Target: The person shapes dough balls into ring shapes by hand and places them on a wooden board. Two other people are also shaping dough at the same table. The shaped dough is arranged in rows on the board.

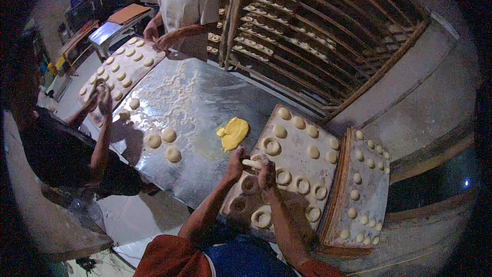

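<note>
My left hand point(236, 161) and my right hand point(267, 173) hold a pale piece of dough point(251, 163) between them, its edge pinched by fingers on both sides. It hangs above the near left part of a floured board point(302, 166). On that board lie several round dough balls point(313, 131) toward the back and several dough rings with hollowed middles point(283, 176) closer to me. Just beyond my left hand, a soft yellow spread point(235, 133), like margarine, sits on the metal table point(215, 92).
A stack of boards point(344, 190) carrying dough balls stands at right. Three larger dough balls point(173, 154) sit left on the table. Two co-workers stand around another dough board point(134, 66) at far left. Behind the table rises a wooden rack point(307, 46) of filled trays.
</note>
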Available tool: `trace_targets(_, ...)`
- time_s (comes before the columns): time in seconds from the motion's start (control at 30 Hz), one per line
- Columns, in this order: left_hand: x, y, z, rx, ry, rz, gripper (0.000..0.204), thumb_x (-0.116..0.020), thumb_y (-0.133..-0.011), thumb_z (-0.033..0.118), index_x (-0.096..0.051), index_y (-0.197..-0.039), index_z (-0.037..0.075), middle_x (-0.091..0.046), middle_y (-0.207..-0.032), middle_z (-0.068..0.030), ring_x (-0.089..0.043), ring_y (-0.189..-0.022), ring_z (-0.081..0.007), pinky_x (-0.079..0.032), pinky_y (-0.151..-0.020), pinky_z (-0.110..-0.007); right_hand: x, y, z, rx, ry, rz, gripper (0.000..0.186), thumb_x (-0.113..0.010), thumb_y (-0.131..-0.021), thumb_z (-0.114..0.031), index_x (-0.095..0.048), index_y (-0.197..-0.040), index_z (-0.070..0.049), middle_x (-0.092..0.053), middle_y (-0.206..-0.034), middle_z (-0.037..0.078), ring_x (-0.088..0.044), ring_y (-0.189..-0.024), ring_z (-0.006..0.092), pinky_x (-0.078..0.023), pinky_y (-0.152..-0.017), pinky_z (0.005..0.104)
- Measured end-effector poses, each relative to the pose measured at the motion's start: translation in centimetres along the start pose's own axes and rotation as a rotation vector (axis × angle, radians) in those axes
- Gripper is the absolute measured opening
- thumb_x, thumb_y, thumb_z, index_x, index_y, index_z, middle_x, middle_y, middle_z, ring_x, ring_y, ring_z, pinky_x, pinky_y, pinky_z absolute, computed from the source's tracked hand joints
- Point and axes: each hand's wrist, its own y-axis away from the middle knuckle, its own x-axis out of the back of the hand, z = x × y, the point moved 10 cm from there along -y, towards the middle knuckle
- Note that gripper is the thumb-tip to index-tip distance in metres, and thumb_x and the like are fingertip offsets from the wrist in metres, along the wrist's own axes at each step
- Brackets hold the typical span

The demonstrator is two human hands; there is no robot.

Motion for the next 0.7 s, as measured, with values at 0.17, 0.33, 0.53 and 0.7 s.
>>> trace_targets(0.17,-7.2,-0.5,-0.2,-0.192,-0.321,-0.263,0.036,-0.037,-0.093,0.03,-0.054,-0.081,0.001,-0.059,-0.076,-0.0197,-0.058,-0.064,-0.0333,-0.046,-0.058,-0.043,5.6,1.3,-3.5,-0.433,-0.446,0.028,0.048,-0.049,-0.093,-0.033,-0.055,-0.067,0.006,-0.051,-0.057,0.006,-0.049,-0.059,0.0197,-0.042,-0.058,0.0356)
trace_targets(0.33,-12.8,0.3,0.3,-0.432,-0.685,-0.273,0.031,-0.035,-0.094,0.026,-0.051,-0.101,0.0,-0.061,-0.081,-0.0201,-0.058,-0.078,-0.037,-0.046,-0.069,-0.047,11.2,0.4,-2.1,0.038,-0.267,0.317,0.039,-0.056,-0.089,-0.032,-0.051,-0.065,-0.001,-0.051,-0.06,0.002,-0.047,-0.059,0.0151,-0.041,-0.059,0.0355)
trace_targets(0.53,-14.8,-3.5,0.1,-0.398,-0.471,-0.146,0.027,-0.053,-0.085,0.019,-0.048,-0.103,-0.002,-0.058,-0.089,-0.0202,-0.056,-0.082,-0.0378,-0.047,-0.071,-0.044,16.3,-2.1,-1.1,-0.06,-0.089,0.084,0.036,-0.064,-0.081,-0.032,-0.054,-0.081,0.003,-0.054,-0.072,0.007,-0.049,-0.065,0.0145,-0.042,-0.062,0.0331)
trace_targets(0.7,-19.0,-7.5,-4.8,0.121,-0.884,-0.31,0.034,-0.056,-0.08,0.022,-0.051,-0.106,0.001,-0.056,-0.094,-0.0198,-0.054,-0.085,-0.0389,-0.043,-0.07,-0.049,19.6,-3.1,1.9,-0.244,0.159,0.329,0.052,-0.068,-0.076,-0.022,-0.047,-0.115,0.004,-0.06,-0.094,0.017,-0.058,-0.089,0.0274,-0.045,-0.079,0.0405)
